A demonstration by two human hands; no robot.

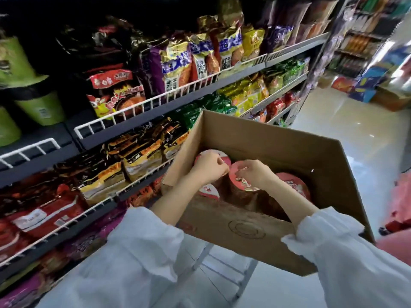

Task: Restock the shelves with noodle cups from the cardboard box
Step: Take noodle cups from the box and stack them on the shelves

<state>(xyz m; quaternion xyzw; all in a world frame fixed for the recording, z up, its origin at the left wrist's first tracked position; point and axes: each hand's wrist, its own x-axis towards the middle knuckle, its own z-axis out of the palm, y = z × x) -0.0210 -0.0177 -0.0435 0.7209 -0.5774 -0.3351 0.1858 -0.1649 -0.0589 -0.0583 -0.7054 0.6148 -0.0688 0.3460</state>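
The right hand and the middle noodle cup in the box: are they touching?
Touching. The head view shows the right hand with curled fingers on the lid rim of the middle noodle cup.

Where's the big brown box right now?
The box sits low and right of centre in the head view, beside the shelves on its left, with both hands reaching inside among the red cups.

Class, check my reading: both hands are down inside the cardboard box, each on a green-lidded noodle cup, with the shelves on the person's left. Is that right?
One detail is wrong: the lids are red and pink, not green. In the head view the left hand and right hand are in the cardboard box, each on a noodle cup; the shelves are on the left.
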